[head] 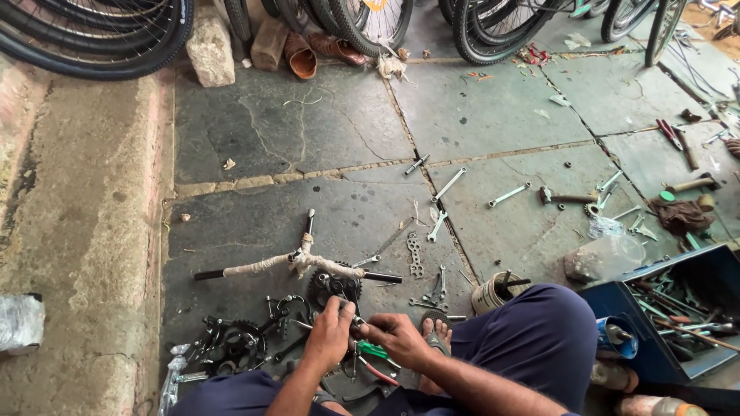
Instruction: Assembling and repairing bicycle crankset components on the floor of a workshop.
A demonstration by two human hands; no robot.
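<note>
My left hand (327, 335) and my right hand (398, 339) meet low in the middle of the head view, both closed on a small dark metal bicycle part (356, 323) between them. Just beyond the hands lies a black chainring (334, 286) and a handlebar wrapped in pale tape (297, 264). Green-handled pliers (374, 350) lie under my right hand. My knees in dark blue trousers (539, 339) frame the hands.
Several spanners (449, 185) lie scattered on the stone floor. A heap of black sprockets and chain parts (235, 343) sits at lower left. An open blue toolbox (678, 308) stands at the right, a small tin (493, 291) beside my knee. Bicycle wheels (100, 38) line the back.
</note>
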